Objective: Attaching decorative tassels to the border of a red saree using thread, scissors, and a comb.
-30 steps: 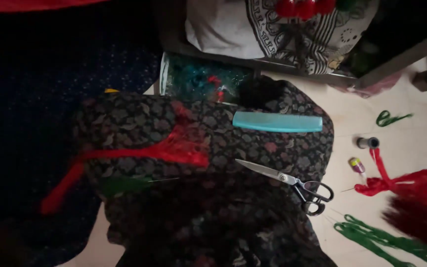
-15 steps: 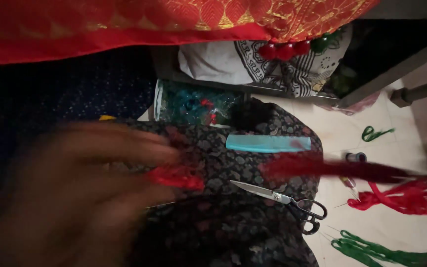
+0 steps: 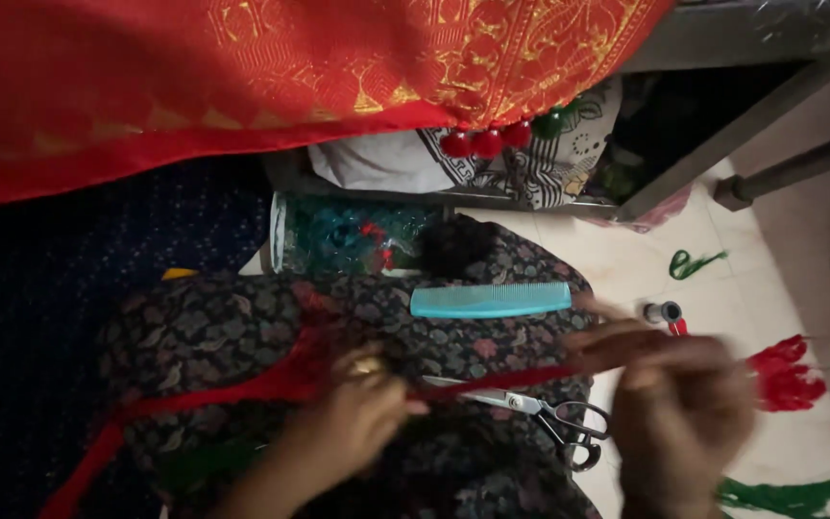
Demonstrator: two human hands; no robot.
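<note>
My left hand (image 3: pixel 353 423) pinches a bundle of red thread (image 3: pixel 271 380) over my lap, which is covered in dark patterned cloth (image 3: pixel 213 327). The thread runs right to my right hand (image 3: pixel 679 404), blurred by motion, which grips its other end and holds it taut. Under the thread lie scissors (image 3: pixel 540 413) with black handles. A teal comb (image 3: pixel 490 300) rests on the cloth just beyond. More red thread trails down to the lower left.
A red and gold fabric (image 3: pixel 290 67) hangs across the top. A clear box of beads (image 3: pixel 338 235) sits behind my lap. On the pale floor to the right lie red tassels (image 3: pixel 785 375), green tassels (image 3: pixel 785 495), a small spool (image 3: pixel 663 311) and a metal frame leg (image 3: pixel 722 144).
Both hands have come into view and stretched the red thread between them. The camera tilted up, bringing the red and gold fabric into sight.
</note>
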